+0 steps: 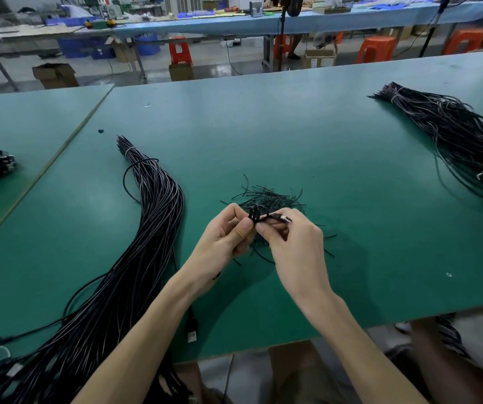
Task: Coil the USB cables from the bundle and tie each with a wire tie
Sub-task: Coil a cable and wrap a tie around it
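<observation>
Student: Hands at mid-frame, what does each one hold?

Tutor: The left hand (pixel 228 236) pinches the coiled cable (pixel 255 213) between thumb and forefinger. The right hand (pixel 294 243) pinches the same coil from the other side, its fingers (pixel 263 228) pressed close together. The USB plug (pixel 285 219) projects past them. The coil is held just above the pile of wire ties (pixel 272 196), near the middle of the worktop (pixel 336 158).

Student: Is a tie already round it?

Tutor: Cannot be told. A black tie would be lost against the black cable, and the fingertips cover the waist of the coil. Judged step: tying.

Student: What could go wrong from here?

Tutor: Three things, as a judgement. A loosened pinch would let the springy loops open before the twist is set. A tie twisted off-centre, or catching only some of the loops, would slip off. Loose ties beneath could snag and be lifted along with the coil. The bundle (pixel 152 228), lying well apart to the left, poses no risk of tangling.
</observation>
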